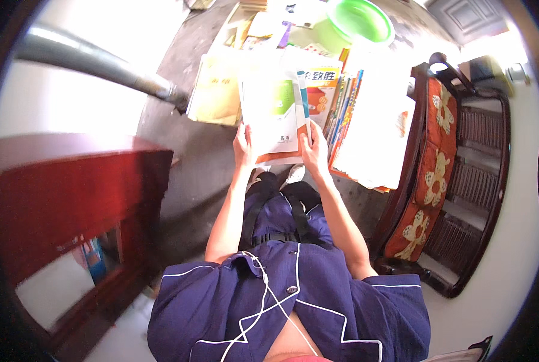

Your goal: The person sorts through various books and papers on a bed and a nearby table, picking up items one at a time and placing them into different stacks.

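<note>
My left hand and my right hand grip a small stack of paper-covered books by its two sides, low near the edge towards me. The top book is white with a green patch and bears printed writing; an orange-red cover edge shows beneath it. Just beyond my right hand lies a yellow and red book. A row of thin books with coloured spines stands beside it. To the left of the held stack is a yellowish paper-covered book. Strong glare hides part of the covers.
A green plastic basin stands at the far side. A large pile of papers lies on the right, beside a dark wooden bench with a patterned orange cushion. On the left are a metal pipe and a red wooden cabinet.
</note>
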The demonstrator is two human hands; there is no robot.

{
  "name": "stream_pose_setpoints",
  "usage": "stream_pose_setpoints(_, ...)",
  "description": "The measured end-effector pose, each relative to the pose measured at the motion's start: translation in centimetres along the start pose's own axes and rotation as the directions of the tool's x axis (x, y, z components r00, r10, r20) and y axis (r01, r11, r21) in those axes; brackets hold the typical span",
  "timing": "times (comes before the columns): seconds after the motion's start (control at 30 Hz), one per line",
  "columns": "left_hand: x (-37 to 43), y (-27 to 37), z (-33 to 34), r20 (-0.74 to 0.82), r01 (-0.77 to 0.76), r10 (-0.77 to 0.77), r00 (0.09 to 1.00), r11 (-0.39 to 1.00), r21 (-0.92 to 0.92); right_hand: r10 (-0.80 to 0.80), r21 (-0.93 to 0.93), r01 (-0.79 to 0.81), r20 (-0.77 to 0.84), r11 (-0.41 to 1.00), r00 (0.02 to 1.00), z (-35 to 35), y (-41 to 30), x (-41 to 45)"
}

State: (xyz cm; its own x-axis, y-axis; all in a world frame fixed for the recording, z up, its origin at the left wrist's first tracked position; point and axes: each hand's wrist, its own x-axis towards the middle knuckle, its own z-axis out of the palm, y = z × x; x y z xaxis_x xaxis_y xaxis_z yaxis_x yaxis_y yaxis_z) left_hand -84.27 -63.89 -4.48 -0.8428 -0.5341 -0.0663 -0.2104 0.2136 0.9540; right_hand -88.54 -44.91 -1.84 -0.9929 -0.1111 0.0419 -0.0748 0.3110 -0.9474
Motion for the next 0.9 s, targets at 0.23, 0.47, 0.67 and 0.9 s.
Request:
stream_pose_setpoints(0.23, 9.0, 1.0, 4.4, 0.137, -0.387, 0.365, 0.921, 0.900, 0.200, 0.092, -0.148, -0.118, -0.173, 0.982, 0.981, -0.2, -1.5, 3.9)
stream_pose_setpoints(0.47, 12.5, 2.3, 7.8, 0.319, -0.519, 0.420, 0.850, 0.775, 0.361, 0.246, -0.215, -0.321, -0.315, 0.922, 0.917, 0.2, -2.3, 5.7)
stream_pose_setpoints(0.67, 13.4, 1.9, 6.6, 0.402, -0.518, 0.364, 0.840, 0.757, 0.399, 0.073, -0.449, -0.197, -0.278, 0.872, 0.958, 1.9, -2.7, 5.3)
stream_pose_setpoints(0.9, 12.9, 4.8, 5.5, 0.485, -0.644, 0.452, 0.749, 0.670, 0.370, 0.130, -0.446, -0.200, -0.183, 0.872, 0.974, 3.2, -2.1, 4.9)
